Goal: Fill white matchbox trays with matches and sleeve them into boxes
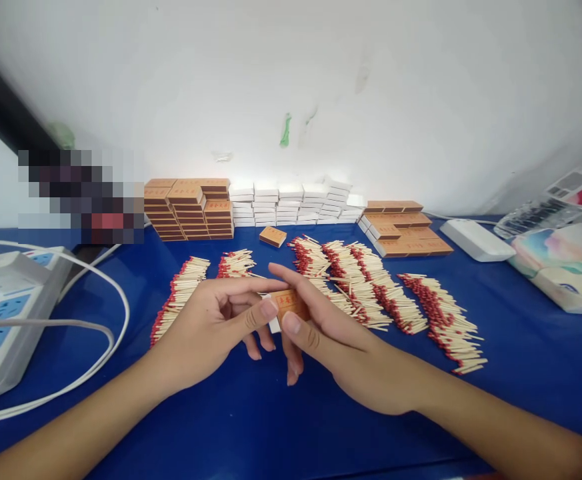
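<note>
Between my two hands, above the blue table, is a small orange matchbox (pixel 291 303) with red print. A white end of its tray sticks out on the left side. My left hand (pixel 223 313) pinches that end with thumb and forefinger. Around the orange sleeve my right hand (pixel 328 327) is closed, its thumb on the front face and its fingers behind. Just beyond the hands lie rows of red-tipped matches (pixel 381 287), several piles side by side. One loose matchbox (pixel 273 236) rests flat behind them.
Along the wall stand stacked orange matchboxes (pixel 188 207), white trays (pixel 291 200) and more orange boxes (pixel 405 230). Power strips (pixel 5 307) with white cables (pixel 121 300) are at the left. A white device (pixel 477 240) and a tissue pack (pixel 565 267) lie at the right.
</note>
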The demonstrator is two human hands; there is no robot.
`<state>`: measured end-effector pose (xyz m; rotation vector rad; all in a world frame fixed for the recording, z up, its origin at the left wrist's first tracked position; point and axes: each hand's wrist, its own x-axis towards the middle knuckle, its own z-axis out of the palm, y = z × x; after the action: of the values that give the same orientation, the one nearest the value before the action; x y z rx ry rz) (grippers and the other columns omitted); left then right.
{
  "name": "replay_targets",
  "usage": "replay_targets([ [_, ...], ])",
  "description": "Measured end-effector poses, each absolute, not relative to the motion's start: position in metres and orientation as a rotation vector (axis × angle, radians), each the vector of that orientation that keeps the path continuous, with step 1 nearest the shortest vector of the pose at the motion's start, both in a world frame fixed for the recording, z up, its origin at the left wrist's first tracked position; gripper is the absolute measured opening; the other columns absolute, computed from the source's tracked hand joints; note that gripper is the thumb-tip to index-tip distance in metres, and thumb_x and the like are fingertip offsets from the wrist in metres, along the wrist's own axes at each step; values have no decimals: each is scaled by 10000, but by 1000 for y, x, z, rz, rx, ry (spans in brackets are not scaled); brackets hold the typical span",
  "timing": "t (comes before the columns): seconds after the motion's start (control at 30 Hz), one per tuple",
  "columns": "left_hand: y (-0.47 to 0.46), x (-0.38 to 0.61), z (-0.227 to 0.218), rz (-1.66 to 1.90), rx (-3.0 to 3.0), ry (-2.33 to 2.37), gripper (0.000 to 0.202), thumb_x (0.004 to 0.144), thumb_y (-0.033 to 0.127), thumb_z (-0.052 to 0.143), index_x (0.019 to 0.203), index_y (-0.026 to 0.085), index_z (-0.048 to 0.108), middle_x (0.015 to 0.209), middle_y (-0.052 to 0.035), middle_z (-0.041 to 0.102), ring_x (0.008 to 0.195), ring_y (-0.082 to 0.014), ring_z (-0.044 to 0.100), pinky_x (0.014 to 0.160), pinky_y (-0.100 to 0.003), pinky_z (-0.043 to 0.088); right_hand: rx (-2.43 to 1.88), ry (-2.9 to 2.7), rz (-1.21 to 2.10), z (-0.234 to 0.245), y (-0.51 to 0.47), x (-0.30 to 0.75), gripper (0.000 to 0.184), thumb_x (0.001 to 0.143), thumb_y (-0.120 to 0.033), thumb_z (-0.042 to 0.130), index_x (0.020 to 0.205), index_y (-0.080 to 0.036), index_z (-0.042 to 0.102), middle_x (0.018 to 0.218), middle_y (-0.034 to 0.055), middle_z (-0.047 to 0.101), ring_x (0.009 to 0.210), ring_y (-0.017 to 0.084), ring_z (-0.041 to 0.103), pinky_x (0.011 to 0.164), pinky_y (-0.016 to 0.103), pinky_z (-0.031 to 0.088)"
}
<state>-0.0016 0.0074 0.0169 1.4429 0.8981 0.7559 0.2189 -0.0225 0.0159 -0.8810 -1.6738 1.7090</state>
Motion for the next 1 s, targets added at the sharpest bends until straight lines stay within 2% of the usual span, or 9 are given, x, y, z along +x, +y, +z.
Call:
replay_targets([
  [0.2,7,-2,18,753,1407,881,606,852,557,879,1304,170,767,803,-56,792,596,-156,701,528,-242,593,-987,-1643,1774,14,-28,216,964,1051,-563,671,1764,-402,42,1160,41,653,890,164,659,840,401,634],
  [0.37,5,-3,19,714,1364,848,572,861,487,889,1330,193,744,963,-72,800,674,-140,686,563,-232,599,-1024,-1706,1595,11,-30,215,923,1043,-495,689,1759,-368,121,1288,102,677,1000,224,696,818,407,635],
  [0.53,2,-9,21,676,1436,817,507,854,432,905,1294,240,743,1162,-87,782,916,-195,725,765,-286,639,-973,-1840,1467,19,-28,218,989,1011,-393,705,1773,-344,76,1216,103,740,1014,284,735,837,462,638],
  [0.63,1,-9,18,670,1433,782,546,888,422,880,1376,266,691,1279,-101,757,1079,-244,735,886,-334,633,-961,-1889,1366,21,-27,221,1000,997,-408,732,1777,-335,110,1173,105,759,1026,310,740,816,467,639],
  [0.73,3,-9,16,719,1401,740,554,887,399,887,1387,257,695,1331,-112,747,1140,-265,738,949,-359,619,-986,-1940,1271,19,-24,223,997,974,-451,762,1771,-323,178,1217,122,758,1046,324,737,841,477,631],
  [0.87,7,-10,17,755,1382,749,592,849,395,921,1376,236,702,1306,-121,763,1093,-270,751,893,-359,619,-1054,-1980,1147,14,-22,223,994,927,-470,815,1744,-328,267,1299,136,738,1053,328,730,837,479,620],
  [1.0,11,-11,17,834,1402,782,622,817,424,945,1348,202,708,1221,-122,784,1004,-226,741,836,-312,593,-1102,-1942,1065,13,-18,221,878,930,-464,820,1678,-316,386,1275,117,747,954,271,724,749,415,601],
])
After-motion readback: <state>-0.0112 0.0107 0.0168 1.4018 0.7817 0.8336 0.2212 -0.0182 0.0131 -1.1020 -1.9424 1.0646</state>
